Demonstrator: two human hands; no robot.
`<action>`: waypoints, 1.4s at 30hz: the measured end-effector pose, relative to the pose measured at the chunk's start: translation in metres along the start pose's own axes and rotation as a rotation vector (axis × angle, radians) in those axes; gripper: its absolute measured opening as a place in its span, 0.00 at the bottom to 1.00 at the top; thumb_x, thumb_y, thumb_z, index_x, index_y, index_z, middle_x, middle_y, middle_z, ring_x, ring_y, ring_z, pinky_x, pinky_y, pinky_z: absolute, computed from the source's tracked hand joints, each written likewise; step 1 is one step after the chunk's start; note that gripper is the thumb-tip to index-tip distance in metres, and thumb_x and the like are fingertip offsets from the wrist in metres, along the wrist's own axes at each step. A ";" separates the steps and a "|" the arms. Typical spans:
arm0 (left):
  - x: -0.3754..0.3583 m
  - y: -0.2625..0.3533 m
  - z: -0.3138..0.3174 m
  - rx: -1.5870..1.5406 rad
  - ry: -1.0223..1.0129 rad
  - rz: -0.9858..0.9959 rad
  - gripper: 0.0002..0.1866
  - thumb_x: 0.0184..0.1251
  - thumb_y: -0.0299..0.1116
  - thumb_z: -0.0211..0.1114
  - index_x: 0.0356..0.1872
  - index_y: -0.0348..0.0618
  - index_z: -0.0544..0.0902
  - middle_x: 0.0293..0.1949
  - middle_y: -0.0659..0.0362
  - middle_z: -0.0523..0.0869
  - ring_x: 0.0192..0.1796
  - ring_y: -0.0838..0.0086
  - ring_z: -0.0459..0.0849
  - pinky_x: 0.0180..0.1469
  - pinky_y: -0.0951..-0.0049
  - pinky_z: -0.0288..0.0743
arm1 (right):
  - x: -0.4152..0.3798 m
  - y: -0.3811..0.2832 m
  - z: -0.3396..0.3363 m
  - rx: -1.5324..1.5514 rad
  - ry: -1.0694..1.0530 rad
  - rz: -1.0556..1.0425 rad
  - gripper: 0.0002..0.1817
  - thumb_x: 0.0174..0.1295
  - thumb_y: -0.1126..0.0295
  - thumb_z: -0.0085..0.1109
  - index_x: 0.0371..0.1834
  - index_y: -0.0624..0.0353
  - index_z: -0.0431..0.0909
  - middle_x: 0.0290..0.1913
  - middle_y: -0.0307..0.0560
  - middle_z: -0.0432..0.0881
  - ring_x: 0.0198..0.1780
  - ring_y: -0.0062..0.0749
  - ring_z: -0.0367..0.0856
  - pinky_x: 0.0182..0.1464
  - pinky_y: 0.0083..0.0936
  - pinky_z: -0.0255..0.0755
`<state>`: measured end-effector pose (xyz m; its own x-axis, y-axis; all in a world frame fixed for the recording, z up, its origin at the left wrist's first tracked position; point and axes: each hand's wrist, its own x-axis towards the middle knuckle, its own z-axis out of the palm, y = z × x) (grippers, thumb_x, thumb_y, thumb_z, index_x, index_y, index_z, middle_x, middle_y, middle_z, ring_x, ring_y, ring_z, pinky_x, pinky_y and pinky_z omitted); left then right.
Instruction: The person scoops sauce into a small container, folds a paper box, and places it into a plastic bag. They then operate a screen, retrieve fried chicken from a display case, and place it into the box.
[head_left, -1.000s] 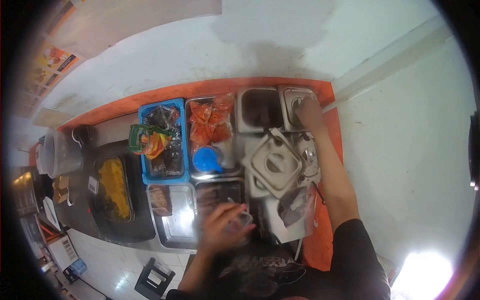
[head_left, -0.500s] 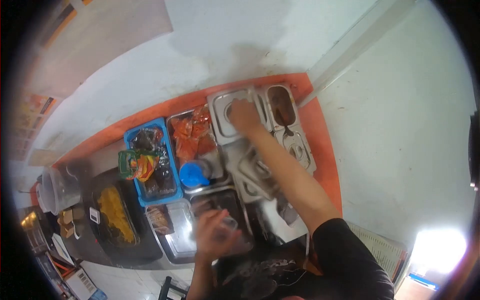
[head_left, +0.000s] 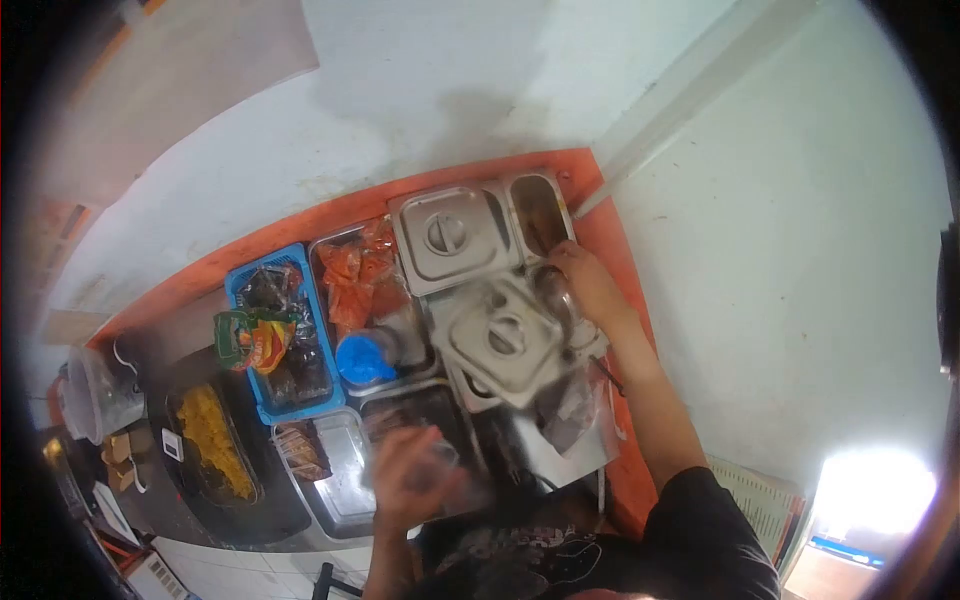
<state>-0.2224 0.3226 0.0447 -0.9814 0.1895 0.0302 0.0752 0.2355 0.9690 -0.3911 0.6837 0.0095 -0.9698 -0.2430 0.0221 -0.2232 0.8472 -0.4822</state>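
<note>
1. Back comes the right hand: half a second ago it lay on the square steel lid with the round knob at the far end of the orange counter; now that lid sits closed on its pan and the hand has dropped to the near-right of it.
2. Its fingers curl around what looks like a ladle handle beside the narrow open steel pan of dark sauce; how tightly they grip, I cannot tell.
3. Left hand is blurred, cupped round a small clear plastic container, well nearer the body than the knobbed lid.
4. My call: keep that container level and close under the ladle.
5. Just near of the knobbed lid, a second loose steel lid lies tilted.
6. Left of it: red snack packets and a blue basket.
</note>
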 end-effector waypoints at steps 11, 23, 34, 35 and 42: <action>0.010 0.020 0.004 0.093 -0.009 0.172 0.33 0.44 0.28 0.82 0.58 0.38 0.82 0.37 0.57 0.85 0.42 0.65 0.83 0.47 0.65 0.77 | 0.036 0.018 0.002 0.050 0.096 -0.100 0.09 0.69 0.72 0.53 0.48 0.62 0.78 0.47 0.54 0.82 0.48 0.53 0.80 0.51 0.38 0.74; -0.003 0.012 0.003 0.007 -0.024 0.060 0.35 0.45 0.28 0.84 0.59 0.35 0.80 0.54 0.51 0.78 0.55 0.65 0.80 0.56 0.68 0.75 | 0.015 0.006 0.018 0.488 0.592 0.354 0.11 0.75 0.72 0.45 0.43 0.68 0.76 0.36 0.56 0.85 0.33 0.40 0.87 0.38 0.34 0.78; -0.003 0.004 0.002 0.012 -0.061 0.105 0.37 0.46 0.24 0.83 0.62 0.36 0.79 0.53 0.49 0.80 0.41 0.74 0.86 0.36 0.80 0.80 | 0.045 0.006 0.016 0.254 0.430 0.076 0.11 0.74 0.72 0.45 0.52 0.63 0.75 0.46 0.54 0.84 0.47 0.43 0.85 0.51 0.33 0.76; -0.002 0.004 0.002 0.011 -0.057 0.117 0.37 0.45 0.25 0.83 0.62 0.36 0.79 0.52 0.49 0.81 0.39 0.74 0.86 0.36 0.80 0.80 | 0.046 0.008 0.014 0.255 0.429 0.074 0.11 0.74 0.72 0.45 0.52 0.63 0.75 0.46 0.54 0.84 0.47 0.43 0.85 0.51 0.33 0.76; -0.002 0.001 -0.002 0.053 -0.024 0.169 0.38 0.44 0.28 0.85 0.62 0.37 0.79 0.52 0.49 0.81 0.38 0.75 0.86 0.38 0.80 0.80 | 0.027 0.026 0.012 0.041 0.111 -0.037 0.14 0.67 0.78 0.43 0.53 0.65 0.75 0.57 0.61 0.78 0.60 0.52 0.76 0.60 0.39 0.71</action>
<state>-0.2205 0.3210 0.0461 -0.9497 0.2529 0.1849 0.2484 0.2484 0.9363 -0.4222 0.6936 -0.0133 -0.9663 -0.2184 0.1363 -0.2574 0.8178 -0.5148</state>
